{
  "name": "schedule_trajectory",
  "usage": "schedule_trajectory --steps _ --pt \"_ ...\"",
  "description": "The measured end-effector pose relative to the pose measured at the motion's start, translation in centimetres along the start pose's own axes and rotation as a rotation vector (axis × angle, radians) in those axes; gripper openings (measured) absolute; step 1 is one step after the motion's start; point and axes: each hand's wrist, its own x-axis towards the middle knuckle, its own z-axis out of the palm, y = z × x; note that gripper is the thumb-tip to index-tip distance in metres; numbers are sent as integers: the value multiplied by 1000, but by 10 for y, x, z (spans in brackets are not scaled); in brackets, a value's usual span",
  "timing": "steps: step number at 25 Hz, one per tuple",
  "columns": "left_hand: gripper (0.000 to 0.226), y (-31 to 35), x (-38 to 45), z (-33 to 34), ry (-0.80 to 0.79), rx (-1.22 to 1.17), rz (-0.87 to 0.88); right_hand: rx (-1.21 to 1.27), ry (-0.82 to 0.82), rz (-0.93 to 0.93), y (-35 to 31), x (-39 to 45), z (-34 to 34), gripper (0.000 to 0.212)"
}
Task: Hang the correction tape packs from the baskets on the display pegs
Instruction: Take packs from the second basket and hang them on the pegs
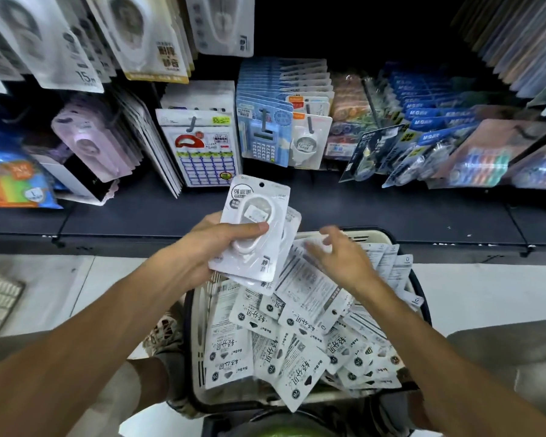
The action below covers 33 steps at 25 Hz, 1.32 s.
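Restocking under way, most of it still ahead.
The display pegs [199, 121] far off hold hung stock; the near basket [388, 236] is heaped with loose packs [284, 357]. The left hand [202, 247] grips a small stack of correction tape packs [252, 225]; the right hand [344, 257] reaches in, fingers spread, grasping nothing.

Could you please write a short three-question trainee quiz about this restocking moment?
1. Which hand grips the correction tape packs?
2. True or false: the right hand is already hanging a pack on a display peg.
3. Where do the loose packs lie? A) on the shelf B) in the basket C) on the floor

Key: 1. The left hand. 2. False; it hovers, fingers spread, over the basket. 3. B.
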Motion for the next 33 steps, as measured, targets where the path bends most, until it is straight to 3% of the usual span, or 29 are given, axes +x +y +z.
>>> schedule_trajectory --steps 2,5,8,10,12,14,17,20,22,25,27,30,32,33 --pt "64 -4 0 -2 -5 25 0 -329 -196 18 21 1 15 72" --pt "56 -9 4 -2 2 47 -21 -353 -231 61 24 8 30 89" --pt "41 -9 9 -1 70 56 -44 -229 -341 128 21 14 23 82" --pt "56 -7 12 0 92 10 -21 -142 -495 155 17 13 25 66" --pt "83 -5 13 3 99 -44 31 -139 -624 137 12 5 39 63" --pt "84 -4 15 5 106 -41 67 -186 -590 76 10 2 53 63" --pt "67 -5 17 5 112 -42 71 -224 -470 22 14 3 57 71" --pt "46 -6 18 -2 130 1 86 -173 -355 44 15 3 41 46" --pt "37 -5 19 -8 188 57 114 46 -207 40 12 4 17 37" --pt "28 -3 20 -21 280 151 100 412 -1 -256 -6 9 -24 33" --pt "16 -1 17 -23 153 131 -3 358 6 -532 -27 6 -29 41" --pt "51 0 9 -14 -114 77 -117 107 -48 -787 -45 -7 -6 55" --pt "55 1 8 -8 -147 89 -68 9 -108 -822 -45 -9 8 72" --pt "54 2 7 -7 -98 119 -52 35 -99 -754 -44 -10 9 78"
